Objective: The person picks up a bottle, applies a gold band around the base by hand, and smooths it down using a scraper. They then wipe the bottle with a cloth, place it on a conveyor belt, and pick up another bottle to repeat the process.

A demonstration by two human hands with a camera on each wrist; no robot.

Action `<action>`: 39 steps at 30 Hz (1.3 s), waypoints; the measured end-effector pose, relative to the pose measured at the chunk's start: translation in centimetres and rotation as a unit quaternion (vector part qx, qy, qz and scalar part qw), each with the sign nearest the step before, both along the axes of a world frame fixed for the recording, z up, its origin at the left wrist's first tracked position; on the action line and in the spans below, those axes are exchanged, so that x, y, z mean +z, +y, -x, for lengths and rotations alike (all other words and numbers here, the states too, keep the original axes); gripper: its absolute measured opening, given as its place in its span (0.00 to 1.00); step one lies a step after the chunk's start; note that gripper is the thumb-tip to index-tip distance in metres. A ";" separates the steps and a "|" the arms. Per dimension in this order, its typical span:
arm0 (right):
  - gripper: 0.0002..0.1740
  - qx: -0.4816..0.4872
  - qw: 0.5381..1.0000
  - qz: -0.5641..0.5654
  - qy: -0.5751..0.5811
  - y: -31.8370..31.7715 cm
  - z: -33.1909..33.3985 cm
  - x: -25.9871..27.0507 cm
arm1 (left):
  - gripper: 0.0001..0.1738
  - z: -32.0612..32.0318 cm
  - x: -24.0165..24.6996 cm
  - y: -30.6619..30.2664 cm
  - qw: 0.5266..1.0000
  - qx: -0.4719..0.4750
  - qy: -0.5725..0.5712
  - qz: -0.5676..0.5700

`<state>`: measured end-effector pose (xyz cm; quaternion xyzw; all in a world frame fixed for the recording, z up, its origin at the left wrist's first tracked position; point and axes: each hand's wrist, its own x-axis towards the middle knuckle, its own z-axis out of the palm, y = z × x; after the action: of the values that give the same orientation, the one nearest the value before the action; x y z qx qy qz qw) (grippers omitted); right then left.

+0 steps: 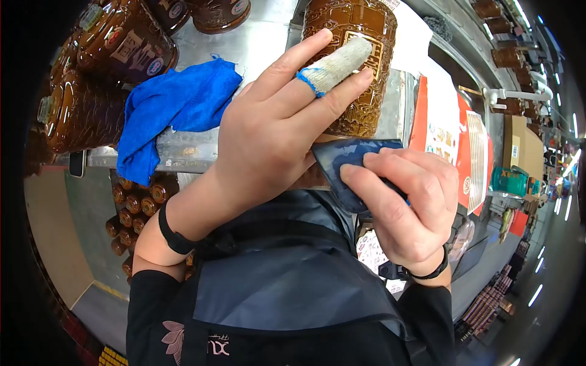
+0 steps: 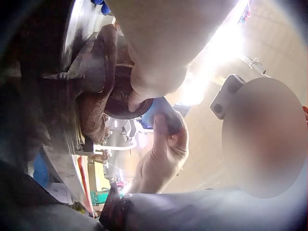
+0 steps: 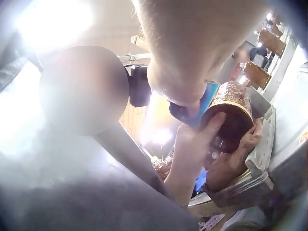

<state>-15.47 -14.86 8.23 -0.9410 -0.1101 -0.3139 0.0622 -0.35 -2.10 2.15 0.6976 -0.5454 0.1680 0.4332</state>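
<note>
A brown glazed jar [image 1: 360, 113] with raised relief and a gold-framed label lies on its side at the bench edge, its dark round base towards me. My left hand [image 1: 268, 122] holds it, fingers spread over the label side and the thumb against the base. One of these fingers wears a grey knit finger sleeve [image 1: 339, 64] with a blue edge. My right hand [image 1: 415, 198] pinches a flat dark-blue scraper [image 1: 345, 158] between thumb and fingers, close beside the jar's base. In the right wrist view, the scraper [image 3: 209, 96] overlaps the jar's rim.
A crumpled blue cloth [image 1: 177, 100] lies on the metal bench [image 1: 268, 30] left of my left hand. Several brown jars [image 1: 125, 46] crowd the back left. Smaller brown bottles [image 1: 137, 204] stand below the bench. To the right are red and white printed sheets [image 1: 442, 128].
</note>
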 end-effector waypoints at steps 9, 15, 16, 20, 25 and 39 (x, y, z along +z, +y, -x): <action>0.22 -0.002 0.996 -0.025 0.085 1.1 0.4 1.2 | 0.30 -0.1 -0.2 0.1 1.000 0.003 0.005 0.006; 0.22 0.023 1.000 0.001 0.005 -0.1 -0.5 0.2 | 0.30 0.1 -0.1 0.1 1.000 -0.002 0.023 0.003; 0.21 0.025 0.999 -0.002 0.024 0.1 -0.3 0.4 | 0.31 0.1 -0.1 0.4 0.999 -0.009 0.041 -0.006; 0.21 0.018 0.998 -0.028 0.052 -0.5 1.2 0.9 | 0.35 -0.2 -0.6 0.6 0.997 -0.026 0.073 0.002; 0.22 -0.020 0.998 -0.010 0.052 -0.7 1.2 1.3 | 0.40 -0.6 -2.1 0.3 0.995 -0.052 0.071 0.034; 0.18 -0.008 0.995 -0.085 0.052 -1.7 2.3 0.2 | 0.44 -0.5 -3.2 0.8 0.987 -0.055 0.138 0.058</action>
<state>-17.77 -16.55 8.45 -0.9482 -0.0719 -0.2732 0.1451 0.13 -1.29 -1.04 0.6565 -0.5077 0.0774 0.5525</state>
